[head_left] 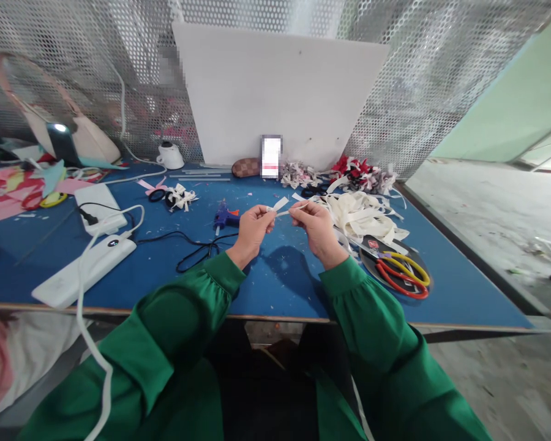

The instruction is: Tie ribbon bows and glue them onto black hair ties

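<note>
Both hands hold a short white ribbon (pixel 281 203) above the middle of the blue table. My left hand (pixel 253 229) pinches it between thumb and fingers, with one end sticking up past the fingertips. Opposite, my right hand (pixel 318 229) grips another part of the same strip, or a second strip; the join is too small to make out. Close to the right hand lies a loose heap of white ribbon (pixel 360 214). A blue glue gun (pixel 224 216) rests just left of the left hand.
Scissors with red and yellow handles (pixel 401 275) lie on a dark round disc at the right. White bows (pixel 181 197), a white power bank (pixel 85 269) and cables occupy the left side. A lit phone (pixel 270 156) stands at the back, near red and white bows (pixel 358 171).
</note>
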